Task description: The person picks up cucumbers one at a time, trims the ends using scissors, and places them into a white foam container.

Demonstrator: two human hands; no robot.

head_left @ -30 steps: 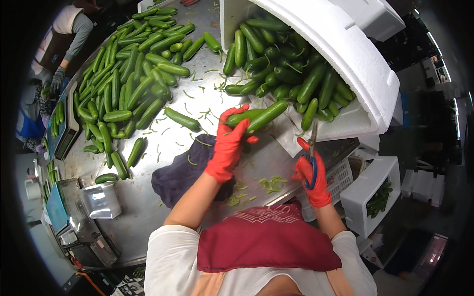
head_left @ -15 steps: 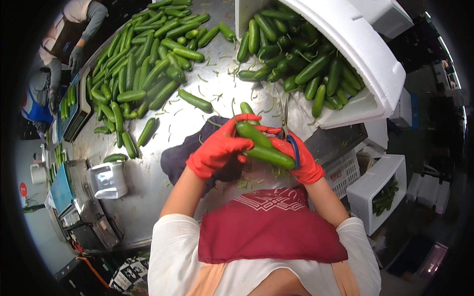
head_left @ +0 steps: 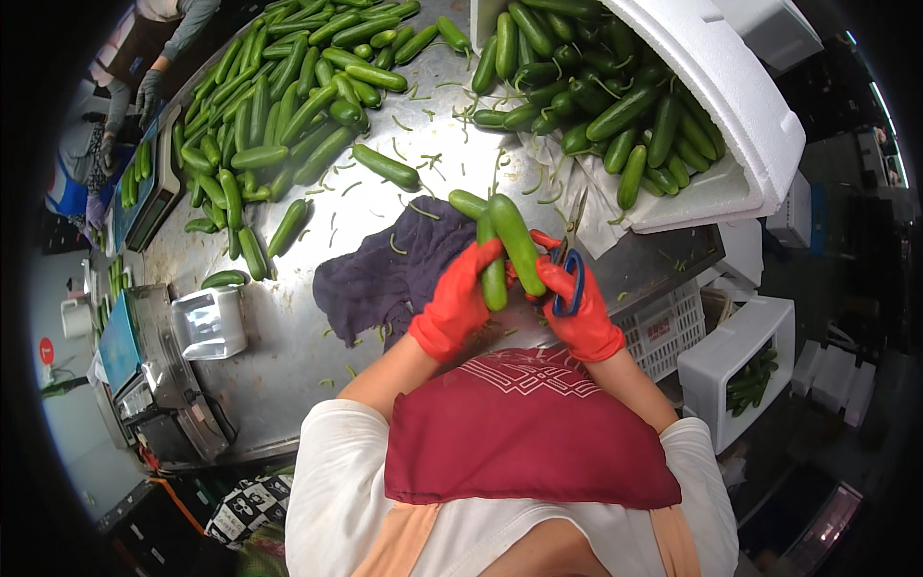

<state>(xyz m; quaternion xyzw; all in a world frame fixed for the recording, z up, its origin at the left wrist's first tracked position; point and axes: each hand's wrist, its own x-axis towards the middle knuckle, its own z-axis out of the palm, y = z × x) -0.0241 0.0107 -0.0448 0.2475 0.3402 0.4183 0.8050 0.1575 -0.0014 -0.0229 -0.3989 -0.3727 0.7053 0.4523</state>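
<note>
My left hand (head_left: 454, 306), in a red rubber glove, is closed round a green cucumber (head_left: 493, 274) standing nearly upright. Across from it my right hand (head_left: 588, 322), gloved alike, has scissors (head_left: 569, 274) with blue handles looped on its fingers, blades pointing away from me. The right fingers also grip the lower end of a second cucumber (head_left: 514, 238), its thin stem pointing away. Just behind these a third cucumber (head_left: 467, 204) shows; whether it is held or lying on the table I cannot tell. A dark purple cloth (head_left: 385, 269) lies crumpled beside my left hand.
A big heap of cucumbers (head_left: 288, 106) covers the far left of the metal table (head_left: 279, 385). At the far right a white foam box (head_left: 750, 144) lies tipped, full of cucumbers. Cut stems are scattered between. A scale (head_left: 159, 197) and a co-worker's gloved hand (head_left: 149, 93) are at left.
My hands have drawn toward me and moved apart slightly. The cucumbers have turned from slanting sideways to nearly upright, stem ends away from me. The scissors stay in my right hand.
</note>
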